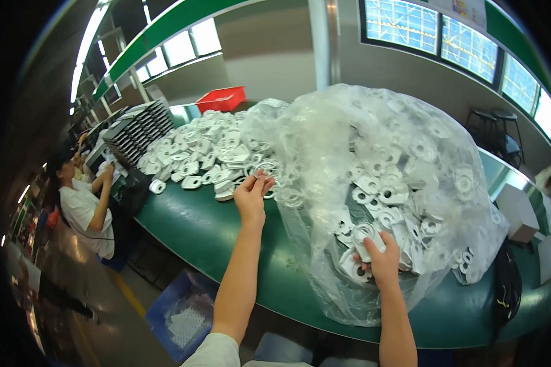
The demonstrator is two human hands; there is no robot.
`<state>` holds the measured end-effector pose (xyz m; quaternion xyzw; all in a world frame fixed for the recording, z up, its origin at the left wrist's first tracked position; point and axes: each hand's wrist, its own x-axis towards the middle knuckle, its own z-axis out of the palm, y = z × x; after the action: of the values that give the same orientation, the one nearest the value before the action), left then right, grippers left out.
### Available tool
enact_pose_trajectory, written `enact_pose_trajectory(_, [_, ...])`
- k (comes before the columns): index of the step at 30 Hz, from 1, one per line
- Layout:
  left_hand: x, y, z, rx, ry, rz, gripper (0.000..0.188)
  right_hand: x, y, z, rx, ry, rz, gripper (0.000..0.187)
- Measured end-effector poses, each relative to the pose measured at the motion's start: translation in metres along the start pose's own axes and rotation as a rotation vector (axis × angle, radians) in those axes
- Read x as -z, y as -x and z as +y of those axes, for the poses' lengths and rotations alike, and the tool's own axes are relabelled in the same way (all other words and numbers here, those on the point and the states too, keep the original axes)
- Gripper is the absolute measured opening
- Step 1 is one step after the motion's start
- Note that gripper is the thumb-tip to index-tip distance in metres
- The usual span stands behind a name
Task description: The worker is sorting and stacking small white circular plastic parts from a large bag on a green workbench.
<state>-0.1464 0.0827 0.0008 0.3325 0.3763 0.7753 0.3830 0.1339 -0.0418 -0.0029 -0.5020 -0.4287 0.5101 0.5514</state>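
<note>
Above the green table (187, 215), the left hand (252, 191) pinches a ring (265, 163) edgewise, apparently for control, while the right hand (382, 260) grips a white part (365, 231).

The head view looks from the wearer's own eye level, down and forward over a green-topped workbench (190, 226). The wearer's forearms (237, 287) come in between 5 and 7 o'clock. The left hand (251, 194) lies near the middle, just toward 8 o'clock; the right hand (382, 258) is at 4 o'clock. Both are close to the lens, as is the large clear plastic bag (324, 293) that fills much of the 3 o'clock side. The view tilts enough to catch a blue crate (157, 315) below at 7 o'clock and windows (404, 24) beyond at 1 o'clock. A seated co-worker (89, 214) is farther off at 9 o'clock. The fisheye lens bows the bench's edge and the green overhead beam (156, 40) at 11 o'clock.
</note>
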Motion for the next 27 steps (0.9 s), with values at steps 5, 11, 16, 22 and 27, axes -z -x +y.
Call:
enact_pose_trajectory(5, [-0.044, 0.051, 0.003, 0.128, -0.085, -0.347, 0.019, 0.001, -0.005, 0.005, -0.057, -0.013, 0.044, 0.019])
enact_pose_trajectory(11, [-0.06, 0.089, -0.018, 0.031, -0.406, -0.517, 0.016, 0.006, -0.007, 0.008, -0.127, -0.149, 0.011, 0.024])
enact_pose_trajectory(16, [-0.066, 0.103, -0.013, -0.147, -0.526, -0.48, 0.016, 0.01, -0.007, 0.008, -0.149, -0.276, -0.037, 0.025])
enact_pose_trajectory(22, [-0.071, 0.116, -0.011, -0.428, -0.574, -0.645, 0.014, 0.008, -0.006, 0.01, -0.159, -0.244, -0.108, 0.028])
enact_pose_trajectory(27, [-0.071, 0.121, -0.009, -0.457, -0.553, -0.844, 0.021, 0.008, -0.006, 0.008, -0.141, -0.276, -0.131, 0.03])
